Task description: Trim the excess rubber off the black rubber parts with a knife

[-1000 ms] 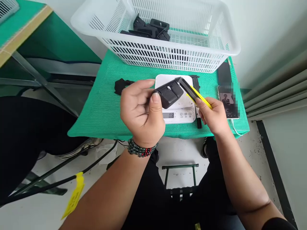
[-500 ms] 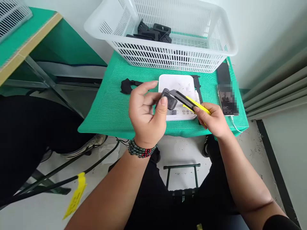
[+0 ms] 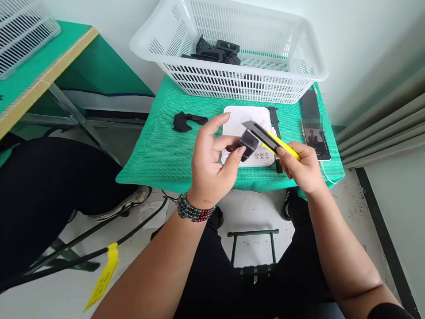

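Between the thumb and fingers of my left hand (image 3: 214, 161) is a small black plastic part (image 3: 249, 144), tilted over the scale. My right hand (image 3: 300, 166) grips a yellow utility knife (image 3: 279, 144), its blade out and pointing left, just above the part. Whether blade and part touch, I cannot tell. Beneath both hands lies a white digital scale (image 3: 234, 117) with small dark specks on it; my left hand and the part hide its display. A black caliper-like tool (image 3: 274, 117) lies along the scale's right side.
A white plastic basket (image 3: 239, 73) holding several black parts stands at the back. Left of the scale lies a crumpled black item (image 3: 182, 122). A phone (image 3: 317, 141) with a white cable rests at the right edge. Another person's leg (image 3: 59, 177) is at left.
My left hand has turned the black part, so a different face shows. The knife blade has come off the part's edge and sits slightly higher. The view has shifted a little.
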Available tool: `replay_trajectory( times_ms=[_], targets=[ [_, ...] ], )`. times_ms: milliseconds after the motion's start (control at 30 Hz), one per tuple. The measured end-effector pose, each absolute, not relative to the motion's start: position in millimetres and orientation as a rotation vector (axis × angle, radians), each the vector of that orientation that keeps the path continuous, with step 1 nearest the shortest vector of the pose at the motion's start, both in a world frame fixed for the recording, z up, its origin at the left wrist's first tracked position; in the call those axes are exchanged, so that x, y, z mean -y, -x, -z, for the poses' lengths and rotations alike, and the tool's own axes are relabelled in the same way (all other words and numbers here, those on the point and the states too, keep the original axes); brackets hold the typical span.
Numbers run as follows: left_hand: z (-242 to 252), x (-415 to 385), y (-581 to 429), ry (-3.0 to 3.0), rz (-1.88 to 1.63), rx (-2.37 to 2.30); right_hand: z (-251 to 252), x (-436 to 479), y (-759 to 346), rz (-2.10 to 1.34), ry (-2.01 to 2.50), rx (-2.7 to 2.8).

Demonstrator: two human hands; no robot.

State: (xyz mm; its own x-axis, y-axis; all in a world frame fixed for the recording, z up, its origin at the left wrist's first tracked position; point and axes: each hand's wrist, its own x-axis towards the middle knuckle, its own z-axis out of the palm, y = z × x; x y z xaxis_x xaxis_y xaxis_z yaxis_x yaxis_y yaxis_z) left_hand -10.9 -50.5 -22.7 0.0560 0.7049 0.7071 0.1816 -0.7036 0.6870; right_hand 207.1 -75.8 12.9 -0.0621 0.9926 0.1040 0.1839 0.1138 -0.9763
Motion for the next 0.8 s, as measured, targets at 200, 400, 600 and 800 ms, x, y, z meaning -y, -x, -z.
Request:
replay_trajectory(
  times_ms=[200, 400, 600, 800],
  targets=[
    [23, 46, 12, -2.033, -1.727, -0.958, -17, 72, -212, -1.083, 1.2, 1.455],
    [18, 47, 9, -2.029, -1.74, -0.908, -12, 65, -217, -1.023, 1.341, 1.413],
    [19, 38, 8, -2.018, -1.798, -1.012, -10, 62, -210, -1.133, 1.247, 1.417],
    [16, 33, 1, -2.088, -1.898, -0.989, 0, 52, -201, -0.94, 1.402, 1.446]
  ],
)
